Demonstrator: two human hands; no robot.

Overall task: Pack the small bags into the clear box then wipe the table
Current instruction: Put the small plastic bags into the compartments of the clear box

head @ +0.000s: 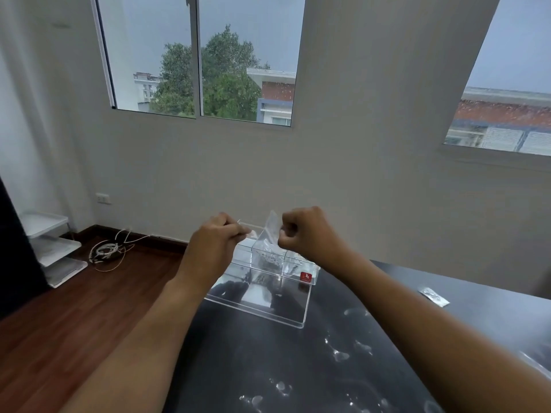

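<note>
A clear plastic box (262,305) with a red sticker stands on the far left corner of the black table (298,368). Its clear lid (247,226) is tipped up, and my left hand (216,236) is shut on the lid's edge. My right hand (304,231) pinches the top of a small clear bag (269,234) that hangs down into the box. More small bags lie inside the box (269,259). Another small bag (433,296) lies flat on the table at the right.
Wet smudges (340,354) mark the black table top. The table's left edge drops to a wooden floor, where a coil of white cable (107,251) lies. A white tiered tray rack (50,245) stands at the far left. A wall with windows is behind.
</note>
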